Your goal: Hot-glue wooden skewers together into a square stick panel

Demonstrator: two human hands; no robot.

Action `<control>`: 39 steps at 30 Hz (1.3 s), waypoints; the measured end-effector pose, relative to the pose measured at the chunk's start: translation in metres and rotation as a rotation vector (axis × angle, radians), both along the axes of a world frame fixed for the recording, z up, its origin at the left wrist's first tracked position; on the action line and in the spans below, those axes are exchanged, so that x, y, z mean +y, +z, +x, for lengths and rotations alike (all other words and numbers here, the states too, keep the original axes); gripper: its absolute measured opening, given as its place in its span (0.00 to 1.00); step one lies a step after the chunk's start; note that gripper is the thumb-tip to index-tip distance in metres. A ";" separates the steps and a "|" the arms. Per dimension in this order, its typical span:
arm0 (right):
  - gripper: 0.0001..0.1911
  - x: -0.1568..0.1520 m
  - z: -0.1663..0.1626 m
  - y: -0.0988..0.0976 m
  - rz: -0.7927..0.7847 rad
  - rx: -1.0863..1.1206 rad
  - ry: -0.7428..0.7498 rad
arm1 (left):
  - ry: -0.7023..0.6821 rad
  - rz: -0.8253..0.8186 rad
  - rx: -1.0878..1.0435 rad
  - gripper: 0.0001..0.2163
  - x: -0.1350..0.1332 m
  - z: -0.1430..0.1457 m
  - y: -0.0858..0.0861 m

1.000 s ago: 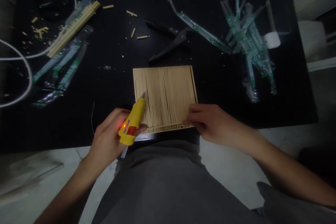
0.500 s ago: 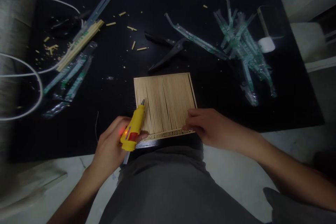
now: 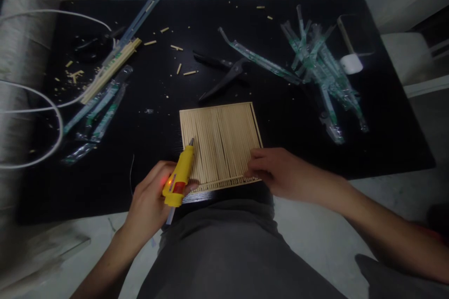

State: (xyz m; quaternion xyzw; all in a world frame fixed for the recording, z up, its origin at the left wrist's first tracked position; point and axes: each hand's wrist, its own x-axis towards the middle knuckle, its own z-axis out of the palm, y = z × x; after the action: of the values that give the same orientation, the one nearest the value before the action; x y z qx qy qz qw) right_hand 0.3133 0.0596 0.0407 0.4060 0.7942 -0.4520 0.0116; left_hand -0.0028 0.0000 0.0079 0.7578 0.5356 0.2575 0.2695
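Note:
A flat panel of bamboo sticks (image 3: 222, 145) laid side by side rests near the table's front edge, with a narrow strip of stick along its near side. My left hand (image 3: 150, 194) is closed around a yellow hot glue gun (image 3: 178, 177), its metal nozzle pointing away from me over the panel's left part. A red light glows on the gun, and a clear glue stick (image 3: 170, 216) pokes out behind. The left thumb lies by the panel's near left corner. With bent fingers pressed together, my right hand (image 3: 271, 167) grips the panel's near right corner; the fingertips are partly hidden.
Black-handled pliers or shears (image 3: 228, 72) lie open behind the panel. Green-printed clear wrappers (image 3: 322, 65) are heaped at right beside a phone (image 3: 356, 35) and a white case (image 3: 351, 63). At left lie loose sticks (image 3: 112, 70), more wrappers (image 3: 108, 114) and a white cable (image 3: 58, 117).
The whole view has shifted slightly, so the table sits a little lower in the picture. Both hands keep nearly the same places at the panel, the glue gun still held in the left.

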 end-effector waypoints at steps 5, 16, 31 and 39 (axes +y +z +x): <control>0.13 0.000 0.000 0.001 -0.012 0.008 -0.010 | -0.002 0.009 -0.005 0.11 0.000 -0.001 -0.002; 0.12 0.001 0.000 -0.001 -0.007 0.026 -0.021 | 0.005 -0.008 0.008 0.11 -0.001 -0.001 -0.002; 0.13 0.001 0.001 -0.002 -0.017 0.023 -0.031 | -0.003 -0.003 0.002 0.10 -0.001 0.000 -0.001; 0.13 0.001 0.002 -0.003 -0.036 0.043 -0.038 | 0.003 -0.014 0.010 0.10 0.000 0.000 0.000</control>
State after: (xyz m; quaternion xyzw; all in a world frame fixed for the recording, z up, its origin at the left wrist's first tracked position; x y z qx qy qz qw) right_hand 0.3155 0.0603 0.0372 0.4111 0.7782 -0.4747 -0.0068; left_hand -0.0031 -0.0004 0.0081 0.7563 0.5400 0.2502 0.2717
